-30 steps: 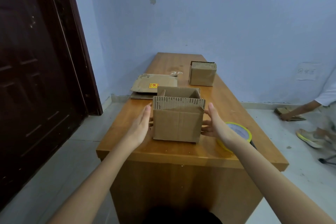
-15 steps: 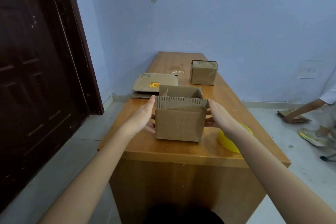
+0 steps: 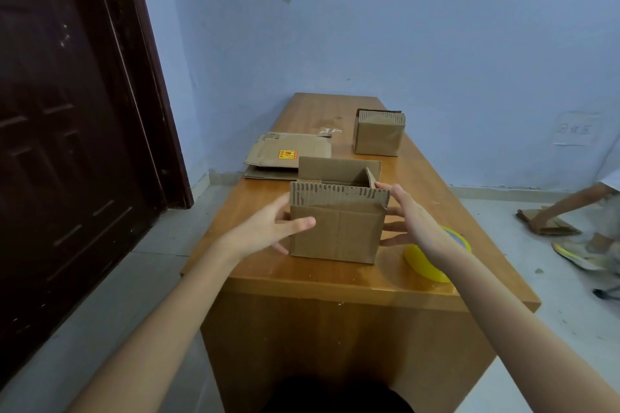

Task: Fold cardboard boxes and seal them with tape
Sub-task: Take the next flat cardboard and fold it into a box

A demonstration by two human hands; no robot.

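Note:
An open-topped cardboard box (image 3: 339,228) stands near the front edge of the wooden table (image 3: 318,278), its top flaps upright. My left hand (image 3: 265,231) holds its left side, with the thumb wrapped round onto the front face. My right hand (image 3: 416,221) lies against the right side with fingers spread straight, and its thumb touches the top right corner. A yellow roll of tape (image 3: 426,265) lies flat on the table just right of the box, partly hidden by my right wrist.
A second small box (image 3: 378,132) stands at the far right of the table. Flattened cardboard (image 3: 288,151) lies at the far left. A dark door (image 3: 67,111) is on the left. A person's arm (image 3: 570,208) reaches to cardboard on the floor (image 3: 550,228) at right.
My left thumb has come round from the side onto the box's front face. My right hand has shifted up toward the top right corner. The box has stayed in place.

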